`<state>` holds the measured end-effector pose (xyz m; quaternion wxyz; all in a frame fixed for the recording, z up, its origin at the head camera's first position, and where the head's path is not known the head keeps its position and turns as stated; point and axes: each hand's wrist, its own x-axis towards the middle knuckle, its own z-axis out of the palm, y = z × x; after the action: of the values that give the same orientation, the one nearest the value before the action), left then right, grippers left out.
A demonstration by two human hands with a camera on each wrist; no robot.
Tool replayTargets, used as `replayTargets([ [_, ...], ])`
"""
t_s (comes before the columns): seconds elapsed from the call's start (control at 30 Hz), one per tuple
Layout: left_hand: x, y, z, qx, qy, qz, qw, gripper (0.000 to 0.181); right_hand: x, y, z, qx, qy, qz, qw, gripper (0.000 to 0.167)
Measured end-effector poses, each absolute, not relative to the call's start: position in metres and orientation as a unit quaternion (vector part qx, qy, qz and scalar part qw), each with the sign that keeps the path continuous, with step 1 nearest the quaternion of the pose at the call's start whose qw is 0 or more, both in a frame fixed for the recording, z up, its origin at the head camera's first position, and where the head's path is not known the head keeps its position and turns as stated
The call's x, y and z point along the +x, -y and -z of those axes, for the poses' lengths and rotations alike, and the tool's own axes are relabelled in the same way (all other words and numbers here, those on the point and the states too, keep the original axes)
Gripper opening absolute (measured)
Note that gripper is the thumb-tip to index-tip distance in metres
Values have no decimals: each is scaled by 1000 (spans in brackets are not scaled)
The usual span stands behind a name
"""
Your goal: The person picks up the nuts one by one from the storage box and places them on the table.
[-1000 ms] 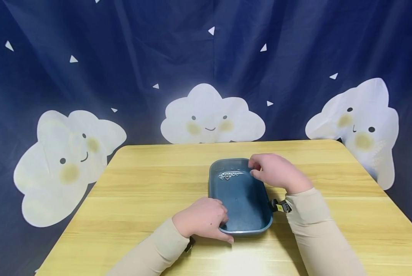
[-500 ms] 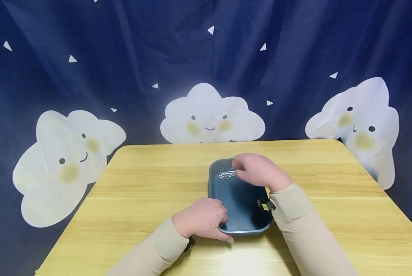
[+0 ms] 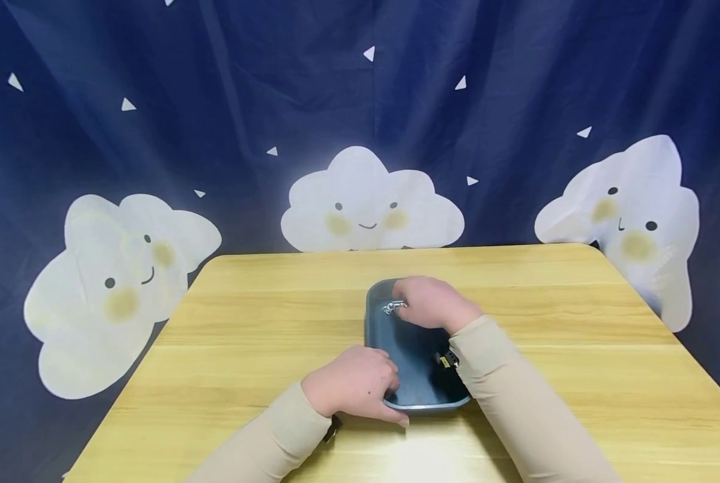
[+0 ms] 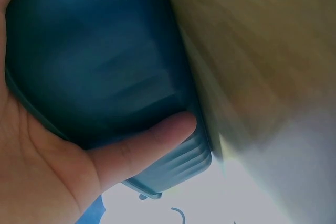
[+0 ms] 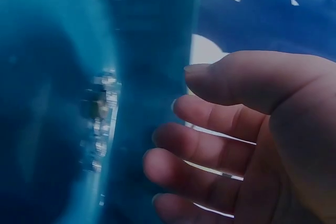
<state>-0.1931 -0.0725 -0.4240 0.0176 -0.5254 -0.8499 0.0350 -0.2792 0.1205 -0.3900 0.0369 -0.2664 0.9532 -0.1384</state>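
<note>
Two forearms in beige sleeves reach over a pale wooden counter. The left hand, palm down, grips the near left corner of a dark blue-green tray, its fingers bent over the rim and its thumb along the outside of the near wall. The right hand comes across the tray's right side, bent at the wrist, fingers loosely curved and thumb apart, holding nothing.

The tray lies between the hands, about midway between the counter's left and right edges, its far end near the counter's far edge. Inside, at that far end, a short row of small shiny pieces lies just beside the right fingertips, a gap showing in the right wrist view, and well apart from the left hand.
</note>
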Motion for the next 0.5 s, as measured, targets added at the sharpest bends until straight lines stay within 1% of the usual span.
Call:
replayTargets([
  [0.27,-192,72,426,-524,851,-38,22,57,-282,-113,400,-265,-957,94,68,20],
  [0.4,-193,72,426,-524,851,-41,25,57,-284,-111,405,-264,-957,86,86,7],
  [0.5,-193,72,427,-525,850,-41,29,57,-284,-111,408,-261,-958,78,91,5],
])
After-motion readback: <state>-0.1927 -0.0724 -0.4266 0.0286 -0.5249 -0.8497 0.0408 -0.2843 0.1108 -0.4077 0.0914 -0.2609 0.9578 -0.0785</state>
